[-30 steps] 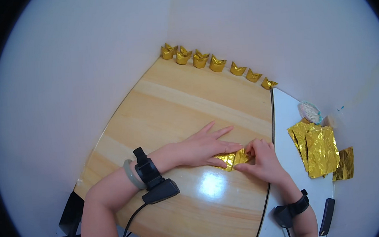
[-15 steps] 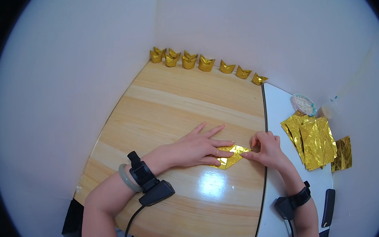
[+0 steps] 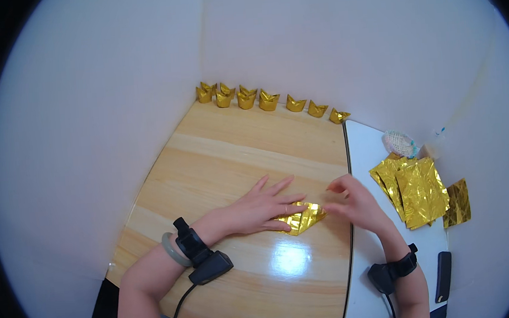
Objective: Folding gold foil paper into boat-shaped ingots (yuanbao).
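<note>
Left hand (image 3: pixel 254 211) on gold foil (image 3: pixel 311 216), right hand (image 3: pixel 358 206) beside, basket-like netting (image 3: pixel 399 143) beyond.

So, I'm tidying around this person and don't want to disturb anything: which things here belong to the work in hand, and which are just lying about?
Likely part of the work:
gold foil piece under the left hand, with the right hand by its right end
stacked gold sheets
folded gold pieces

Probably just lying about:
white netted object
black oblong object

Frt row: 7 gold pcs (image 3: pixel 269 103); 2 hands (image 3: pixel 257 211) (image 3: pixel 359 207); 2 blk wristbands (image 3: pixel 193 245) (image 3: pixel 404 265); 1 bangle (image 3: pixel 172 252)
</note>
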The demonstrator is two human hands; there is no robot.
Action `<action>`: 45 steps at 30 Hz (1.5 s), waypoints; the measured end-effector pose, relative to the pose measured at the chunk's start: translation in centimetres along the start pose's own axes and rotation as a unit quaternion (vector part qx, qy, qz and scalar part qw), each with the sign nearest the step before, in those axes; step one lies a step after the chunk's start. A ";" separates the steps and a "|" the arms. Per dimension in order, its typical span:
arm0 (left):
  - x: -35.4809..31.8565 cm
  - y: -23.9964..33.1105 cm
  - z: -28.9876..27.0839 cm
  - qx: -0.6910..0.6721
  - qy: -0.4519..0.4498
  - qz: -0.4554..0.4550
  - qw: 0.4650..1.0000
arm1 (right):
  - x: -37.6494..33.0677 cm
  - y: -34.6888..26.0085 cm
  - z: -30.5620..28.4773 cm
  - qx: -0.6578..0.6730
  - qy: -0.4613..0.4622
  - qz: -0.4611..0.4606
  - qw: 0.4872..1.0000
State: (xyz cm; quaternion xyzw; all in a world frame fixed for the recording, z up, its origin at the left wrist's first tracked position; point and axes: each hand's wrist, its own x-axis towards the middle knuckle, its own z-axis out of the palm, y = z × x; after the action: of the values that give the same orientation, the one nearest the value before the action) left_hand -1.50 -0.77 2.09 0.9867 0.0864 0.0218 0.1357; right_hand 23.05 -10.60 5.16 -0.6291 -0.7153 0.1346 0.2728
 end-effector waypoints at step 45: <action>-0.1 0.0 0.5 0.004 0.039 -0.075 0.996 | -2.1 -0.6 0.9 -0.233 -0.233 -0.122 0.936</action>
State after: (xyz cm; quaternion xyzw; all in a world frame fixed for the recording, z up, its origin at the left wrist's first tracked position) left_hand -1.54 -0.91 1.66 0.9764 0.1654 0.0498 0.1299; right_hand 22.18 -12.58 4.33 -0.5336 -0.8416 0.0728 -0.0417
